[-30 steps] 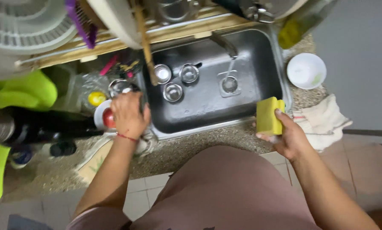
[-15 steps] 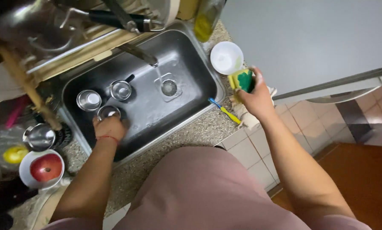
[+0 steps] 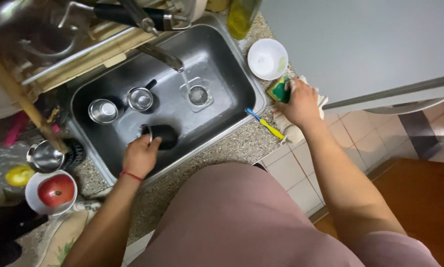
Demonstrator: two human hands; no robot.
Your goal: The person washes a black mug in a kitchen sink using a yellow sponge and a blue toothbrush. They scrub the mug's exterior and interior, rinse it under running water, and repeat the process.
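Observation:
My left hand (image 3: 140, 155) is inside the steel sink (image 3: 222, 74), gripping a dark cup (image 3: 163, 136) that lies tilted on the sink floor. My right hand (image 3: 298, 102) rests on the counter to the right of the sink and holds a yellow and green sponge (image 3: 279, 90) down beside a white bowl (image 3: 267, 59). Two small steel cups (image 3: 103, 111) (image 3: 140, 99) stand in the sink's left half, near the drain (image 3: 198, 94).
A blue and yellow toothbrush (image 3: 265, 123) lies on the speckled counter by the sink's right edge. The faucet (image 3: 161, 55) juts over the sink. At left are a white bowl holding a red apple (image 3: 55, 190), a steel cup (image 3: 44, 155) and a lemon (image 3: 19, 174). A yellow bottle (image 3: 240, 18) stands behind.
My left hand went from the counter at left into the sink and took the dark cup. My right hand carried the sponge to the counter by the white bowl. The view swung right.

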